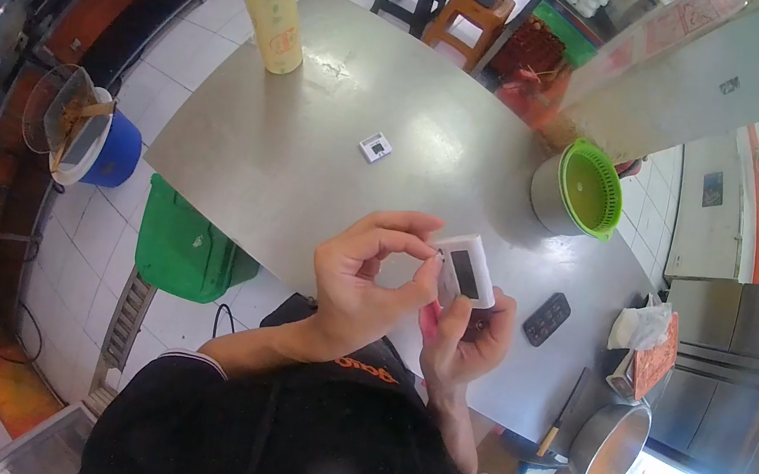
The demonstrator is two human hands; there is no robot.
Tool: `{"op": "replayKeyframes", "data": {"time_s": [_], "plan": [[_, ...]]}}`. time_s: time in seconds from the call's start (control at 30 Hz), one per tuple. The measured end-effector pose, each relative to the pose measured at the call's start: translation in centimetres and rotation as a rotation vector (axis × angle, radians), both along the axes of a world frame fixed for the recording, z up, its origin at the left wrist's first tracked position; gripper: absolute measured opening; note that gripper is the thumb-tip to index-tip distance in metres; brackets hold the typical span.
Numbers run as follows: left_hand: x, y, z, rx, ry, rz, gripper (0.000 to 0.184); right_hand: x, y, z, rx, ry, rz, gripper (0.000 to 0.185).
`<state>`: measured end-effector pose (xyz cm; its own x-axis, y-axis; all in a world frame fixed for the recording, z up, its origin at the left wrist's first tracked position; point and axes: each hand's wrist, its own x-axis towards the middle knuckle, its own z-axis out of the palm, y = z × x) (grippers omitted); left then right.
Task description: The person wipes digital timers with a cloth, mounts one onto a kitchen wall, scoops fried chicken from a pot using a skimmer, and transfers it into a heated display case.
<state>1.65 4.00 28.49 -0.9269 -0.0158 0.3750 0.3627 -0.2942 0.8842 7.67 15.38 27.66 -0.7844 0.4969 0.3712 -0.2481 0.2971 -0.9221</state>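
A small white digital timer (487, 267) with a dark, rectangular display is held up over the near side of the metal table. My right hand (470, 342) grips its lower end, with the thumb on the front. At its left edge, the thumb and index finger of my left hand (367, 281) are pinched together. Whether a small part sits between those fingertips is hidden. Something pink (429, 321) shows just under the timer, beside my right hand. Farther off lies a second small white device (375, 147) with a dark display.
On the metal table (329, 177) stand a yellow roll (279, 27) and a pot with a green strainer (593, 188). A black remote-like object (547, 319), a knife (564, 412) and a metal bowl (611, 451) are at right. A green bin (184, 248) stands left, below table height.
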Motion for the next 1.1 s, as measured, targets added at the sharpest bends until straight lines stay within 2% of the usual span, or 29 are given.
{"op": "replayKeyframes", "data": {"time_s": [0.03,0.1,0.2,0.37,0.43,0.47,0.53,0.63,0.8,0.93,1.1], "plan": [[0.1,0.1,-0.1,0.100,-0.108,-0.052,0.015,-0.1,0.0,-0.2,0.002,0.000,0.002,0.019],[0.1,0.4,-0.3,0.135,-0.162,-0.061,0.014,-0.2,0.1,-0.7,0.291,0.047,-0.068,0.020],[0.2,0.8,-0.6,0.168,-0.206,-0.067,0.012,0.1,0.0,-0.1,0.404,-0.009,-0.036,0.018],[-0.3,0.4,0.2,0.037,-0.109,0.014,0.012,-0.3,-0.1,-0.9,0.395,0.043,-0.062,0.015],[-1.0,-0.5,0.8,-0.393,0.170,0.107,0.017,-0.5,0.1,-0.9,0.426,0.059,-0.066,0.015],[-1.1,-0.8,1.2,-0.390,0.170,0.107,0.017,-0.7,0.2,-1.0,0.428,0.077,-0.074,0.016],[-1.0,-1.0,1.7,-0.553,0.177,0.040,0.020,-0.7,0.4,-1.1,0.433,0.094,-0.081,0.018],[-0.8,-0.9,1.6,-0.471,0.154,0.050,0.022,-0.6,0.6,-1.2,0.412,0.061,-0.060,0.018],[-1.1,-0.9,2.4,-0.516,0.250,0.095,0.022,-0.5,0.6,-1.4,0.314,0.071,-0.030,0.018],[-1.1,-1.1,1.9,-0.562,0.332,0.119,0.020,-0.7,0.9,-1.3,0.367,0.089,-0.091,0.018],[-1.0,-1.0,2.2,-0.611,0.267,0.122,0.017,-0.5,1.0,-0.9,0.420,-0.007,-0.068,0.016]]}}
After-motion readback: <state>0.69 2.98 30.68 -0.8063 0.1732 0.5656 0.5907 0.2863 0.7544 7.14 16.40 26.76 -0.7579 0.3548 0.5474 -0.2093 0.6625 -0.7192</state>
